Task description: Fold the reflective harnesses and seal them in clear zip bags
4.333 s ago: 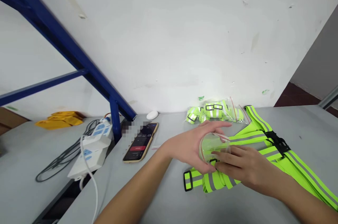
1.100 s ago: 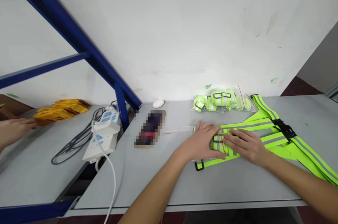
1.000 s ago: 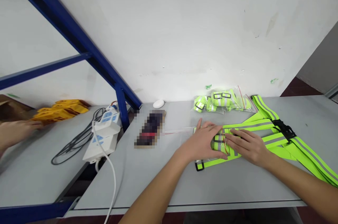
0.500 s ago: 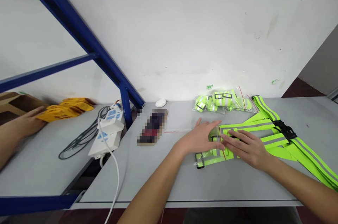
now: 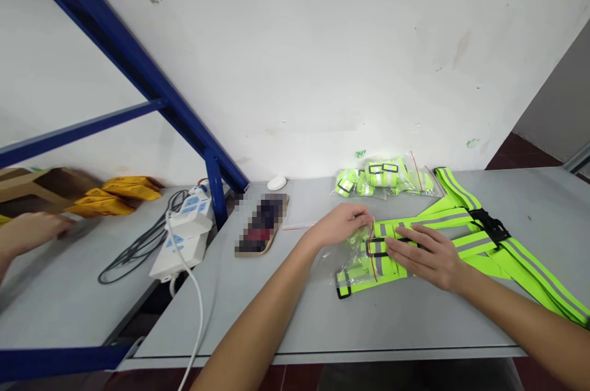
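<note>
A bright yellow-green reflective vest [image 5: 493, 262] of grey-striped straps lies on the grey table, its black buckle [image 5: 493, 226] at the right. My left hand [image 5: 343, 223] pinches the upper edge of a clear zip bag [image 5: 325, 263] with a red seal line. The bag lies over the left end of the straps, near a black slider [image 5: 343, 285]. Flat on the folded straps rests my right hand [image 5: 431, 256], fingers stretched out toward the bag's mouth. Behind the hands, bagged green reflective straps [image 5: 387, 174] lie against the wall.
To the left are a phone [image 5: 262, 225], a white oval case [image 5: 277, 182] and a power strip [image 5: 182, 243] with a white cable. Beyond the blue frame [image 5: 214, 182], another person's hand [image 5: 37, 232] is near yellow packets [image 5: 104, 201] and a cardboard box [image 5: 59, 185].
My left hand has gone from spread fingers to a pinch on the bag's edge, moving slightly left and up. The other person's hand has left the yellow packets.
</note>
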### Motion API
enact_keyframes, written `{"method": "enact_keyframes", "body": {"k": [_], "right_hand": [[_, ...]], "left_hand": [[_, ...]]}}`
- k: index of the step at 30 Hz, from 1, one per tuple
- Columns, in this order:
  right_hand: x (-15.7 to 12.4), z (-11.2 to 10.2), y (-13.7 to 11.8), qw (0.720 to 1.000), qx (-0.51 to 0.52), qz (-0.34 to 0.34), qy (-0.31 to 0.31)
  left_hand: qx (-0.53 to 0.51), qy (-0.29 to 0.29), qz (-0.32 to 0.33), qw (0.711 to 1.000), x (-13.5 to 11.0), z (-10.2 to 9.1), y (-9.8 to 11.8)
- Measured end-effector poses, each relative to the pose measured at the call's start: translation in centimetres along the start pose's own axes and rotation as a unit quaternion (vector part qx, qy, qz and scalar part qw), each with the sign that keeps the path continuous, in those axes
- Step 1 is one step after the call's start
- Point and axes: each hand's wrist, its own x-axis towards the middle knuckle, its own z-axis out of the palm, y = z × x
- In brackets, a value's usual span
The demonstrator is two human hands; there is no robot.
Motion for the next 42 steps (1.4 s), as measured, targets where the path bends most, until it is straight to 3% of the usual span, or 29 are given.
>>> {"method": "enact_keyframes", "body": {"k": [11,14,19,25,32,38,42], "right_hand": [[-0.9,-0.5,0.9,0.999,-0.009,0.035,0.006],[-0.9,-0.5,1.0,0.999,-0.001,0.043,0.004],[-0.4,-0.7,1.1,0.999,-0.015,0.043,0.007],[-0.5,-0.7,1.3,1.0,-0.015,0.017,0.01],[-0.7,-0.2,0.4,0.999,0.028,-0.03,-0.012],[-0.2,0.3,0.4,1.0,0.015,0.025,0.0],[0.1,0.8,0.4,0.996,0.049,0.073,-0.026]], "left_hand": [[-0.066,0.01,0.006,0.998,1.5,1.2,1.5],[-0.124,-0.02,0.011,0.992,1.1,0.9,1.5],[-0.266,-0.131,0.023,0.955,0.1,-0.4,0.6],[-0.268,-0.113,-0.003,0.957,0.0,-0.3,0.3],[-0.287,-0.151,-0.018,0.946,0.4,0.9,0.2],[-0.224,-0.097,-0.001,0.97,0.7,1.4,0.9],[-0.059,0.046,0.024,0.997,0.4,2.0,2.5]]}}
